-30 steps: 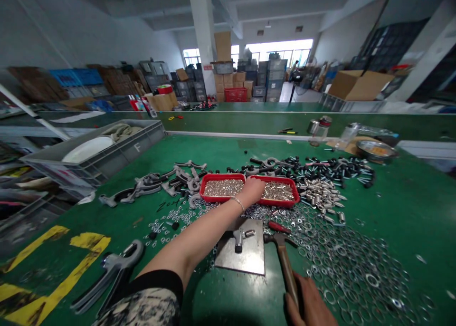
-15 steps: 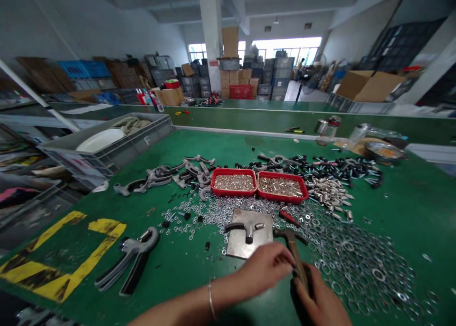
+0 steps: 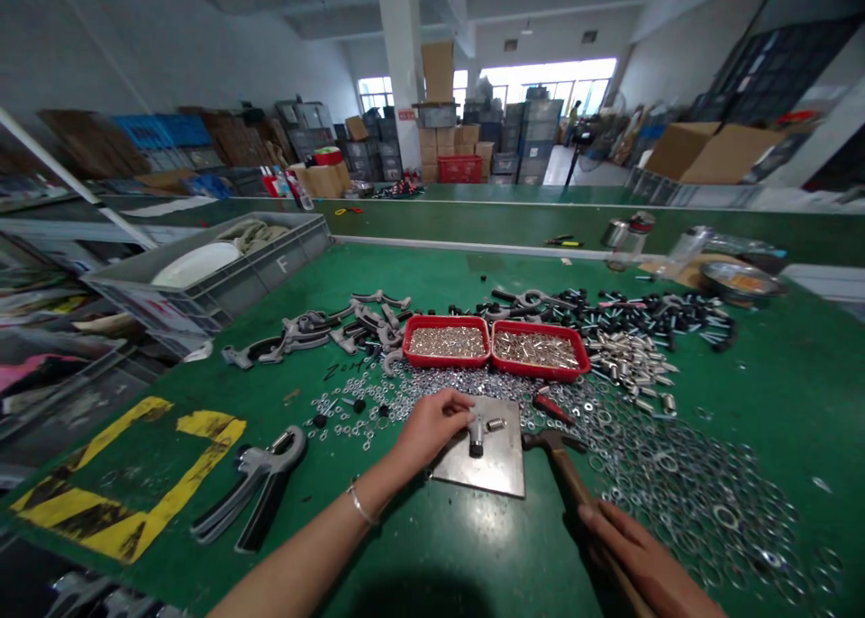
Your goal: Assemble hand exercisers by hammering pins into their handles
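My left hand (image 3: pixel 432 424) rests on the steel plate (image 3: pixel 490 478) and closes around one arm of a grey T-shaped metal casting (image 3: pixel 477 435), which has a short threaded bolt (image 3: pixel 496 424) in its side. My right hand (image 3: pixel 641 555) grips the wooden handle of a claw hammer (image 3: pixel 571 478) at the lower right. The hammer's steel head (image 3: pixel 549 440) lies just right of the plate, apart from the casting. Loose steel washers (image 3: pixel 682 501) spread around the plate on the green table (image 3: pixel 777 375).
Two red trays (image 3: pixel 490 346) of small metal parts stand beyond the plate, among grey castings and black-capped bolts (image 3: pixel 649 316). A grey plastic crate (image 3: pixel 223 276) sits at the table's left edge. A large grey plier-like casting (image 3: pixel 253 487) lies at lower left.
My left hand has come back from over the red trays, past the hammer, onto the casting on the plate. The view has tilted slightly. The hammer stays in my right hand.
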Motion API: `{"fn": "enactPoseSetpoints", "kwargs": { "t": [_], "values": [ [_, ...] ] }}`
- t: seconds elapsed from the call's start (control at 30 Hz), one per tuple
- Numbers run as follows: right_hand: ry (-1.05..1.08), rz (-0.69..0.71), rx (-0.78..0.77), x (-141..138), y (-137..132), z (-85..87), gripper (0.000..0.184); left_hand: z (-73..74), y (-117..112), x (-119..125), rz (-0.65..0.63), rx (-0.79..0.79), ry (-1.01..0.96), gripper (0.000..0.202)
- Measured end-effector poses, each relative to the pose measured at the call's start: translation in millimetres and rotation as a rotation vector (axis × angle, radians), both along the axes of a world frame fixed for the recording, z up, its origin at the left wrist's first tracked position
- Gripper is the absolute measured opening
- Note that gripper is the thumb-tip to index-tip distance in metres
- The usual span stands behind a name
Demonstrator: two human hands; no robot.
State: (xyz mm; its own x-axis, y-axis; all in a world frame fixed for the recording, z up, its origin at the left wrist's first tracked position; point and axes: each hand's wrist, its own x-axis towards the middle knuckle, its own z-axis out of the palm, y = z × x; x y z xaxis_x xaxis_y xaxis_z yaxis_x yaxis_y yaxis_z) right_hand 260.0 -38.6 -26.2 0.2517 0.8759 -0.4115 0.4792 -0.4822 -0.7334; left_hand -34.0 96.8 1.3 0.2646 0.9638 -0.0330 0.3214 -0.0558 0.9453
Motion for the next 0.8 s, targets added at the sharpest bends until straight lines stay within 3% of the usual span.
{"fn": "enactPoseSetpoints", "kwargs": {
  "t": [0.1,0.23,0.4,0.53,0.6,0.73,0.8],
  "values": [
    [-0.026,0.052,-0.017,0.1,13.0,21.5,0.066,-13.7,22.1,7.6,-0.026,0.010,0.037,0.010],
    [0.005,0.202,0.074,-6.2,21.2,38.8,0.055,-25.5,29.0,18.5,-0.074,0.068,0.183,0.009],
    [0.043,0.318,0.147,-10.3,22.0,30.5,0.041,-26.1,27.8,20.3,-0.109,0.146,0.382,0.010],
    [0.176,0.351,0.027,-11.3,24.3,22.5,0.042,-24.3,23.9,19.4,-0.286,0.448,0.566,0.015],
    [0.097,0.425,0.071,-13.0,27.0,28.1,0.037,-22.7,19.8,16.4,-0.341,0.552,0.632,0.018],
    [-0.118,0.478,0.270,-25.4,33.5,53.6,0.032,-22.8,7.7,5.3,-0.232,0.489,0.610,0.101],
    [-0.171,0.478,0.320,-34.5,38.4,61.0,0.032,-26.0,3.2,1.0,-0.238,0.414,0.580,0.111]
  ]
}}
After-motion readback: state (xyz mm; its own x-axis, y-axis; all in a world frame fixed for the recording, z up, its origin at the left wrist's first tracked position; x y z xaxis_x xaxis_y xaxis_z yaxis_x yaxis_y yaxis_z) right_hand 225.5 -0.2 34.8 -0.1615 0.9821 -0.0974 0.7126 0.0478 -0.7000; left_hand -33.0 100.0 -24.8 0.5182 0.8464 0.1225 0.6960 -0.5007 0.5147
